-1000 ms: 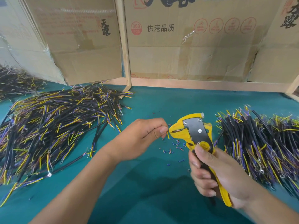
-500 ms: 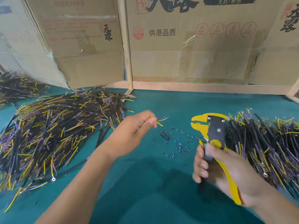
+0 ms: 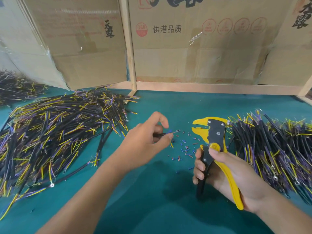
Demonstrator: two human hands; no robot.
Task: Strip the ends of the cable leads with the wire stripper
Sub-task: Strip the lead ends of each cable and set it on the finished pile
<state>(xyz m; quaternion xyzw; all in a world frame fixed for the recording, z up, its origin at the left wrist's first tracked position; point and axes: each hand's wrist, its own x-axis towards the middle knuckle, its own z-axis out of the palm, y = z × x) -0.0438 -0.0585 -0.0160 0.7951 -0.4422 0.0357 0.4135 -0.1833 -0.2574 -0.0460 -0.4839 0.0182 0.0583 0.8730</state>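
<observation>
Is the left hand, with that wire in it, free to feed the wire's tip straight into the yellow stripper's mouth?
Probably yes. The left hand pinches the wire, its tip pointing at the stripper, whose mouth stands open toward it. Between them lie only small insulation scraps on the green mat, nothing upright.

Head camera looks forward and down, close over the green table (image 3: 168, 208).

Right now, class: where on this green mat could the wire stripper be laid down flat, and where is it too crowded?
Free: the mat near the front edge between the forearms, and the strip below the wooden rail. Crowded: left cable pile, right cable pile, and the insulation scraps between left hand and wire stripper.
</observation>
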